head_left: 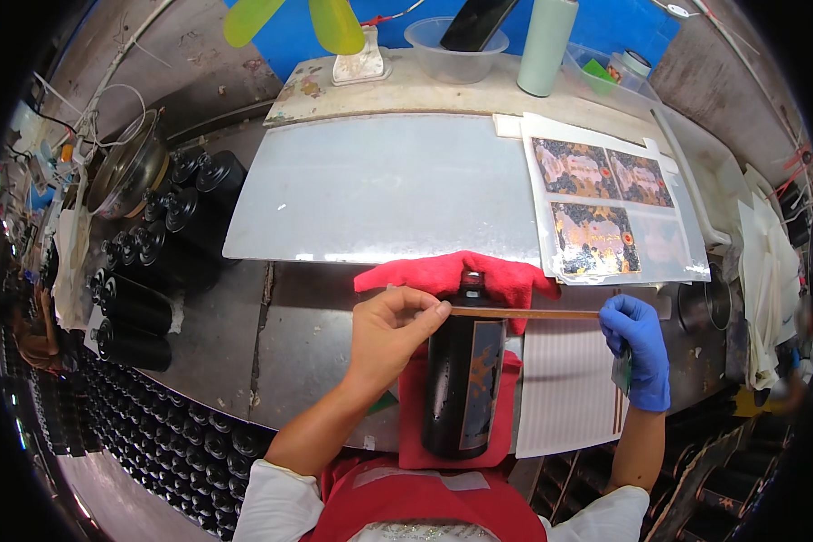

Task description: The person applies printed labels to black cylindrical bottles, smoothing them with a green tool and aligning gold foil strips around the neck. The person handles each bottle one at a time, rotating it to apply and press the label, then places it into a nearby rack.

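Note:
A black bottle (452,388) lies on a red cloth (506,415) in front of me, its neck pointing away and resting on a bunched red cloth (406,271). Its side carries a dark rectangular label with an orange-gold pattern. A narrow copper-brown strip (533,314) is stretched across the bottle's shoulder. My bare left hand (397,330) pinches the strip's left end between thumb and fingers. At the other end, my right hand (637,348), in a blue glove, is closed on the strip. A flat greenish piece (621,370) shows under the gloved fingers, partly hidden.
Beneath the right hand lies a pale striped sheet (560,388) with brown lines. Printed decal sheets (605,203) rest on the grey board (379,190). Black bottles (140,303) stand at left, with a metal bowl (131,172). A plastic bowl (456,54) and pale green bottle (546,45) stand behind.

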{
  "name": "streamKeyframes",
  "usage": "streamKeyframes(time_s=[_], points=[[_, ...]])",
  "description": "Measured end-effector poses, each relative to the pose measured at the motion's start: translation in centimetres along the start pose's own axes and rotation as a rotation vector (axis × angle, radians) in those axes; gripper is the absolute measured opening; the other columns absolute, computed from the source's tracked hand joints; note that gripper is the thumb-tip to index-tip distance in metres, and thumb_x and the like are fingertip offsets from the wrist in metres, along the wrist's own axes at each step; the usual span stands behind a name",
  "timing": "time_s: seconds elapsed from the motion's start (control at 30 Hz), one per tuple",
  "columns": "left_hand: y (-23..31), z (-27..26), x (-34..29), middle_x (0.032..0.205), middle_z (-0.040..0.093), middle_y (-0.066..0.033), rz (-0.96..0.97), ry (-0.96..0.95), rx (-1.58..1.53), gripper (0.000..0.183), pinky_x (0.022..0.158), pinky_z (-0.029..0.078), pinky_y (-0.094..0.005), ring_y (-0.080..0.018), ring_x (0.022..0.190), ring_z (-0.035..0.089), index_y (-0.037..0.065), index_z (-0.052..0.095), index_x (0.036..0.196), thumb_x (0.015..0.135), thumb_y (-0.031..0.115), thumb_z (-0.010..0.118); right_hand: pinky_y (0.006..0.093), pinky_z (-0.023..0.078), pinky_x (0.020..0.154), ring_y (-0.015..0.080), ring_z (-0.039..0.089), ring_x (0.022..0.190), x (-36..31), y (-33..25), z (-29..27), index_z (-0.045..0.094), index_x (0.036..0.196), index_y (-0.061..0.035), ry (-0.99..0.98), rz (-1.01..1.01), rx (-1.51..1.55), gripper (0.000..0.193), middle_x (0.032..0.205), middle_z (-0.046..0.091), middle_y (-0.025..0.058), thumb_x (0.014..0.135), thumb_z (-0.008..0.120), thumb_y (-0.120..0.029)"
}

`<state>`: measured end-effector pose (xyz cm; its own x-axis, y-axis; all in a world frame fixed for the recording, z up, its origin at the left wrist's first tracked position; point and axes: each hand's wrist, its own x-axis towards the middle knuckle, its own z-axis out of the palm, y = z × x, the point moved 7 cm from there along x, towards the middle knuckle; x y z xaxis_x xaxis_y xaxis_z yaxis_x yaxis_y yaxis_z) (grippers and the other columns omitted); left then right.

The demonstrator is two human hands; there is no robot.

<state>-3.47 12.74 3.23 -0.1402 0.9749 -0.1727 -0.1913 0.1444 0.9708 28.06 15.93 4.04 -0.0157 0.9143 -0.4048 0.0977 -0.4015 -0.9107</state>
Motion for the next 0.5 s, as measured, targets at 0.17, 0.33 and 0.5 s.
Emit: streamKeyframes(time_s=[0.17,0.33,0.5], points=[[-0.3,-0.2,0.1,0.076,0.062,-0.0009,-0.003,-0.021,-0.019,0.011,0.062,0.044,-0.0181,-0.0046,0.069,0.056,0.001,0.065,0.082,0.080,0.009,0.071,0.0170,0.029,0.038,0.0027,0.042,0.043,-0.2,0.1,-0.1,0.059,0.075,-0.0031,-0.018,0.001,-0.006,0.011,0.060,0.054,0.0009,0.079,0.065,-0.011],[-1.1,-0.2,0.1,0.076,0.060,0.0012,-0.094,-0.021,-0.186,0.012,0.058,0.039,-0.0174,-0.0032,0.066,0.051,0.005,0.062,0.088,0.080,0.008,0.070,0.0171,0.029,0.038,0.0027,0.041,0.042,-0.3,0.2,-0.2,0.059,0.074,-0.0036,0.004,0.003,-0.005,0.011,0.060,0.053,0.0008,0.078,0.066,-0.011],[-2.3,0.6,-0.6,0.077,0.052,0.0040,-0.159,0.138,-0.554,0.017,0.061,0.037,-0.0182,-0.0020,0.067,0.044,0.009,0.054,0.087,0.081,0.005,0.070,0.0171,0.028,0.037,0.0028,0.041,0.042,0.0,0.7,-0.2,0.059,0.075,-0.0042,-0.009,0.006,0.004,0.011,0.060,0.053,0.0006,0.079,0.066,-0.011]])
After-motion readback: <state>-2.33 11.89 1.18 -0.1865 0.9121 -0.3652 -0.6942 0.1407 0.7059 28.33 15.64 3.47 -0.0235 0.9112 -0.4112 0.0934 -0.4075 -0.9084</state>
